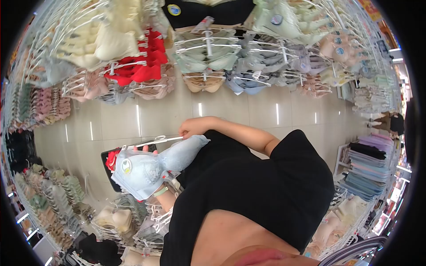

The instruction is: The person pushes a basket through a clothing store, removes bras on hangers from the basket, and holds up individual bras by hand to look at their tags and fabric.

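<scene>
Pale floor tiles [230,104] shine under ceiling lights, edged by crowded racks of bras [206,48], with folded stacks [366,170] to the right. At the centre, a person in a black shirt [257,186] has a pale blue bra [144,170] on a white hanger [171,139] in front of them, toward the left. Its long axis slants from the left wrist, which wears a pale band [161,191], up toward the right forearm. The right hand [194,127] is closed on the hanger's right end, just above the farther cup. The left hand [145,148] is nearer the other cup, behind it; only fingers show along the hanger's left end, so whether they grip cannot be told. A round sticker [127,166] marks that cup. Behind it, a dark flat object [107,175] and something red [112,159] stick out.
</scene>
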A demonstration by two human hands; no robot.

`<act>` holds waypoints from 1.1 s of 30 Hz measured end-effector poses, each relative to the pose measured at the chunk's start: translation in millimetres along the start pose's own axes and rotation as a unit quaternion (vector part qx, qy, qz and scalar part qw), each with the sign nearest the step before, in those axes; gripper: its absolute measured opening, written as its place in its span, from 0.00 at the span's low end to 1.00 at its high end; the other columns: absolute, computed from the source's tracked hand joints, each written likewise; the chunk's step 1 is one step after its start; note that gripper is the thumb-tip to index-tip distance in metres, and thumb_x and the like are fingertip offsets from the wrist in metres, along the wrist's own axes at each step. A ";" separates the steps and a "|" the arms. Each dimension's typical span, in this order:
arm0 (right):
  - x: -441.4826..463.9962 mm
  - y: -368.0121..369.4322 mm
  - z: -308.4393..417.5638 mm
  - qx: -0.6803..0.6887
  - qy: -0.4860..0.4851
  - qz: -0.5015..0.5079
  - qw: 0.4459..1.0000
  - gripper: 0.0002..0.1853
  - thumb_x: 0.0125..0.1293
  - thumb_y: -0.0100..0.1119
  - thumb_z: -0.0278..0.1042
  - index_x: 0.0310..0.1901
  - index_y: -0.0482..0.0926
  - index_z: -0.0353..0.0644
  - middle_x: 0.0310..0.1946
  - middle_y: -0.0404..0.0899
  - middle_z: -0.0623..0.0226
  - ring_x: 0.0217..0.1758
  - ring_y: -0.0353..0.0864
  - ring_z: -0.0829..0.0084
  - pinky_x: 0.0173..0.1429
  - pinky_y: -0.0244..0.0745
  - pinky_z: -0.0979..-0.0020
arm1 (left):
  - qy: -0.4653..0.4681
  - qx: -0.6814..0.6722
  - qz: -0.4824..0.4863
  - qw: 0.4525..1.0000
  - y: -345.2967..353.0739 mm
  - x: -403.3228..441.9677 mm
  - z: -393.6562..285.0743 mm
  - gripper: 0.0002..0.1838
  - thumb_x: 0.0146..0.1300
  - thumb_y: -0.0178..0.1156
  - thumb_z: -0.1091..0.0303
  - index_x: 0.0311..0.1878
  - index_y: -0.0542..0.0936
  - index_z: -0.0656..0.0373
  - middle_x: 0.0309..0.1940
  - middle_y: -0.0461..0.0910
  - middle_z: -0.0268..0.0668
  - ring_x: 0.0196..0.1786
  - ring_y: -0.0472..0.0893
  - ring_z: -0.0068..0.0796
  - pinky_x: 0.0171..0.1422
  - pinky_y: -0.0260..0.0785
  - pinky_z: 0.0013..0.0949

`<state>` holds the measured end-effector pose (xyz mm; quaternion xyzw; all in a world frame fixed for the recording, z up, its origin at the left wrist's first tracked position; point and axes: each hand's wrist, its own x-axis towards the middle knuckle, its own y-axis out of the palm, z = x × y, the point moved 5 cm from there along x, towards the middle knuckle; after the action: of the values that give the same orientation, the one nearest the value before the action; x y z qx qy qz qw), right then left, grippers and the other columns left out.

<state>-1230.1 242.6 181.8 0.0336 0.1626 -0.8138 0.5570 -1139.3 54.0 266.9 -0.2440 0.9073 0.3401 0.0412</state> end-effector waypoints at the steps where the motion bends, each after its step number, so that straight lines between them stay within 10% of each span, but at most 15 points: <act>1: -11.4 -3.1 -8.4 0.018 0.020 -0.003 1.000 0.12 0.59 0.54 0.36 0.35 0.77 0.34 0.26 0.78 0.61 0.29 0.76 0.67 0.36 0.69 0.68 | -0.003 0.006 0.003 1.000 8.8 -1.1 9.2 0.28 0.66 0.44 0.53 0.65 0.58 0.55 0.64 0.59 0.41 0.60 0.68 0.43 0.54 0.70 0.46; 8: -80.0 -49.5 -33.3 0.017 0.051 -0.080 0.995 0.15 0.62 0.53 0.41 0.29 0.73 0.34 0.22 0.75 0.61 0.26 0.73 0.69 0.33 0.67 0.67 | -0.186 -0.072 0.063 0.978 79.1 -8.1 74.4 0.29 0.65 0.43 0.48 0.64 0.60 0.53 0.53 0.70 0.54 0.39 0.78 0.49 0.43 0.73 0.49; 33: -346.8 -108.6 -119.3 0.244 0.143 -0.523 0.804 0.17 0.63 0.53 0.43 0.23 0.73 0.38 0.13 0.72 0.70 0.17 0.72 0.79 0.22 0.65 0.75 | -0.496 0.096 0.412 0.758 283.9 -57.0 259.5 0.38 0.63 0.41 0.41 0.63 0.58 0.67 0.62 0.58 0.57 0.60 0.66 0.52 0.66 0.55 0.49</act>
<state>-1214.0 624.7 175.5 0.1944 0.0300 -0.9804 -0.0090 -1246.6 427.5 251.5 0.3615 0.8006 0.3084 0.3650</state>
